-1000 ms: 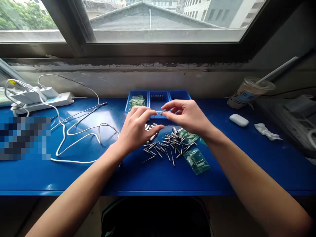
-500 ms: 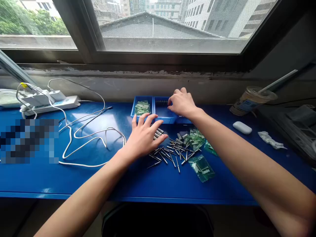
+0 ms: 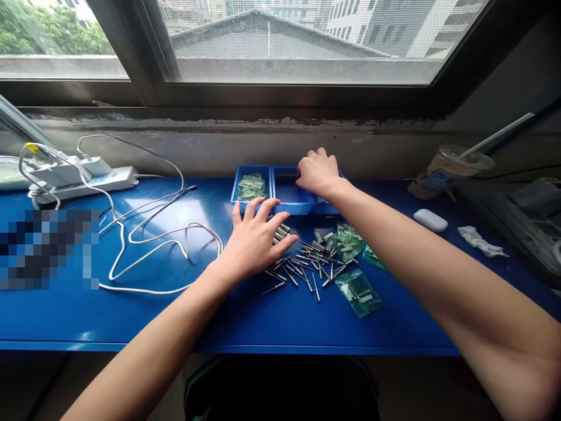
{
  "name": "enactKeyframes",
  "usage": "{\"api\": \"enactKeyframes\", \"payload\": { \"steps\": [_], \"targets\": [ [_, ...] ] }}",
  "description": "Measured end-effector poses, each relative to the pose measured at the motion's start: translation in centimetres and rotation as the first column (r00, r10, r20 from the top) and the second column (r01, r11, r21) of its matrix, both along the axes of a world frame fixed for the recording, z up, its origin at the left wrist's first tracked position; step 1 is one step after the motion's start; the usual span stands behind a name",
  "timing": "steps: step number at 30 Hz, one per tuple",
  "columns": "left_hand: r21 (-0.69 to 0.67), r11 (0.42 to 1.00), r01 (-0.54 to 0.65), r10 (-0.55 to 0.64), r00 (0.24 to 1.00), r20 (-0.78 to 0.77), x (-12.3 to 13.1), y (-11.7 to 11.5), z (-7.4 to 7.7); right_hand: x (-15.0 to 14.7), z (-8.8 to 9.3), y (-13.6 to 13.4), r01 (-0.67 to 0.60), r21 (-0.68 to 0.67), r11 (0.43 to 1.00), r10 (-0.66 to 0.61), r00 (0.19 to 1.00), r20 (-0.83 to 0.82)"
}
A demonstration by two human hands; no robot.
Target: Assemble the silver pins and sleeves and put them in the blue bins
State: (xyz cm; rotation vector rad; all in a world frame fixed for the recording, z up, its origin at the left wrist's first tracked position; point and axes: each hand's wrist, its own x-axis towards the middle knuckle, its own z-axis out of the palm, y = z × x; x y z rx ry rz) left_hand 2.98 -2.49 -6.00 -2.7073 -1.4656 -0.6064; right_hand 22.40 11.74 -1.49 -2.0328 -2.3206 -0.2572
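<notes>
Glossy blue tabletop (image 3: 109, 316): beneath left hand (image 3: 258, 240) and right hand (image 3: 319, 172).
Blue plastic divided tray (image 3: 293, 208): beneath right hand, ahead of left hand.
Right hand: curled at middle compartment; fingertips hidden, cannot tell whether holding anything.
Left hand: spread wide, partly covering short silver metal cylinders (image 3: 281, 234).
Thin silver metal pins (image 3: 314, 256): right of left hand.

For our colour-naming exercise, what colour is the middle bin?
The middle bin is blue, seen in the head view.
</notes>
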Motion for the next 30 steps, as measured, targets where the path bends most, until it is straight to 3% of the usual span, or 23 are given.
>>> {"api": "enactKeyframes", "payload": {
  "steps": [30],
  "targets": [
    [0.004, 1.0, 0.0, 0.0, 1.0, 0.0, -0.1, 0.0, 0.0, -1.0, -0.1, 0.7, 0.133, -0.045, 0.99, -0.136, 0.988, -0.071]
  ]
}}
